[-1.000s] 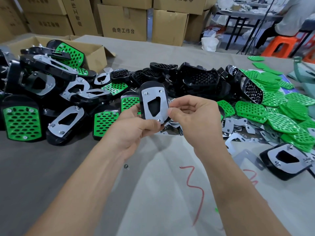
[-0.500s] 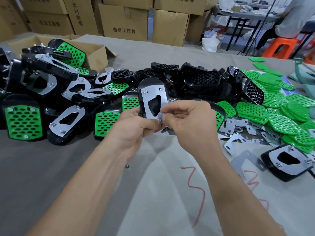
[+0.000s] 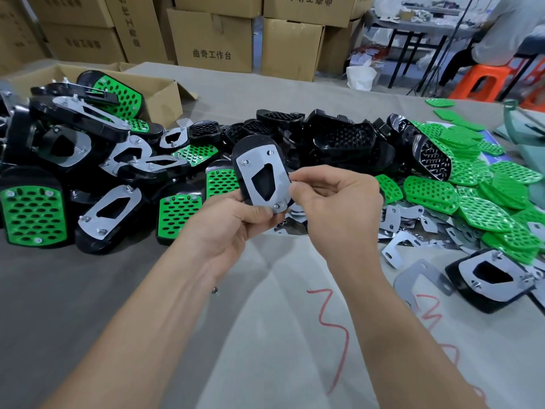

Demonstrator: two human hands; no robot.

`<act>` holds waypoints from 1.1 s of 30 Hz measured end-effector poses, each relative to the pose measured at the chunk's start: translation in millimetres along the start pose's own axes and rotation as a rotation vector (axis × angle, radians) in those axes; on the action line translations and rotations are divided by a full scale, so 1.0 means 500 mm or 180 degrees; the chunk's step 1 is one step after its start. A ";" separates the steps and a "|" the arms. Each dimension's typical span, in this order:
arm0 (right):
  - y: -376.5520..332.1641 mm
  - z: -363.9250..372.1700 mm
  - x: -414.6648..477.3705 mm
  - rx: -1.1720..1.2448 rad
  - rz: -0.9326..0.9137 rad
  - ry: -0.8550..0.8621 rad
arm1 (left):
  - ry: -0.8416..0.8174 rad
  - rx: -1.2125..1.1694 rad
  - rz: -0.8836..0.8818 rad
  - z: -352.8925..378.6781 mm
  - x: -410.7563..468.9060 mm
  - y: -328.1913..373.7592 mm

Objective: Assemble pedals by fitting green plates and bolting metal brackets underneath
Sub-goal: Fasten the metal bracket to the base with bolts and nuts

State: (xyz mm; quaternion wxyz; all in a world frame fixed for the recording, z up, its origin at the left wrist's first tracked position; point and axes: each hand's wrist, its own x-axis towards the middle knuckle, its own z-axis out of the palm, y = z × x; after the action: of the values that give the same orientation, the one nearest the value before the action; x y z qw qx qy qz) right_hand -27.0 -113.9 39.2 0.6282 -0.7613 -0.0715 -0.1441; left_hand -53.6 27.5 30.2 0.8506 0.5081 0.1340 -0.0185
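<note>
Someone stands at a cloth-covered table (image 3: 88, 305), and their left hand (image 3: 233, 222) grips the lower end of a black pedal (image 3: 241, 149), holding it up nearly on end with its underside towards them. A metal bracket (image 3: 259, 169) lies flat on that underside, with bolt heads showing at its two top corners and at the bottom corner by the left thumb.

The right hand (image 3: 333, 202) has its thumb and forefinger pinched together against the bracket's right edge, the other fingers curled behind. Whether they hold a nut or only the edge itself, I cannot tell; the spot is too small and covered.

Left of the held pedal is a heap of finished pedals (image 3: 103, 214), some bracket-up, some showing green plates (image 3: 32, 214). Just beyond it lie bare black pedal bodies (image 3: 345, 140). To its right is a spread of loose green plates (image 3: 486, 202), with loose brackets (image 3: 413, 270) nearer the right wrist and one more bracketed pedal (image 3: 489, 278) past them.

Below the left forearm a small nut (image 3: 215, 289) sits on the cloth, and a red scribble (image 3: 333, 335) runs under the right forearm. Cardboard boxes (image 3: 212, 42) are stacked far behind.
</note>
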 end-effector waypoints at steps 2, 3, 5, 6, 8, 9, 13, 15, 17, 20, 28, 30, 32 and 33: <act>0.004 -0.003 0.005 -0.0031 0.0040 0.0113 | 0.0044 -0.0033 -0.0006 0.002 0.000 -0.001; 0.004 -0.003 0.005 -0.0041 0.0090 0.0095 | 0.0056 -0.0045 -0.0014 0.003 0.001 0.000; 0.005 -0.003 0.004 -0.0077 0.0112 0.0048 | 0.0081 -0.0071 -0.0031 0.001 0.003 0.000; 0.004 -0.004 0.002 -0.0129 0.0055 0.0031 | 0.0093 -0.0077 -0.0029 0.000 0.004 0.000; 0.000 -0.006 0.001 -0.0290 -0.0113 -0.0086 | 0.0106 -0.0067 0.0024 -0.001 0.005 0.000; -0.002 -0.007 0.000 -0.0383 -0.0184 -0.0199 | 0.0125 -0.0070 0.0062 -0.001 0.004 0.001; -0.002 0.003 -0.011 -0.0862 -0.0496 -0.0491 | 0.0213 -0.0116 0.0195 -0.008 0.006 0.000; -0.001 0.010 -0.018 -0.1028 -0.0625 -0.0523 | 0.0269 -0.0081 0.0226 -0.011 0.008 -0.001; 0.000 0.015 -0.020 -0.1077 -0.0707 -0.0541 | 0.0353 -0.0005 0.0226 -0.013 0.008 -0.002; 0.007 0.020 -0.021 -0.1238 -0.0735 -0.0540 | 0.0408 0.0036 0.0229 -0.013 0.008 -0.002; 0.012 0.022 -0.027 -0.1769 -0.1119 -0.0642 | 0.0414 0.0190 0.0251 -0.010 0.003 -0.002; 0.010 0.021 -0.026 -0.1846 -0.1191 -0.0689 | 0.0376 0.0191 0.0229 -0.010 0.002 -0.002; 0.009 0.019 -0.026 -0.1905 -0.1265 -0.0749 | 0.0321 0.0205 0.0212 -0.009 0.001 -0.001; 0.007 0.018 -0.026 -0.1938 -0.1303 -0.0759 | 0.0298 0.0224 0.0209 -0.009 0.001 0.000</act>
State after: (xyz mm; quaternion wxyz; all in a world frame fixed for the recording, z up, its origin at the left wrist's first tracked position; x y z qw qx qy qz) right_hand -37.1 -105.1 30.2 0.3189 -0.8944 -0.2484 -0.1916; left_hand -54.2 31.4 28.0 0.8251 0.5422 0.1561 0.0285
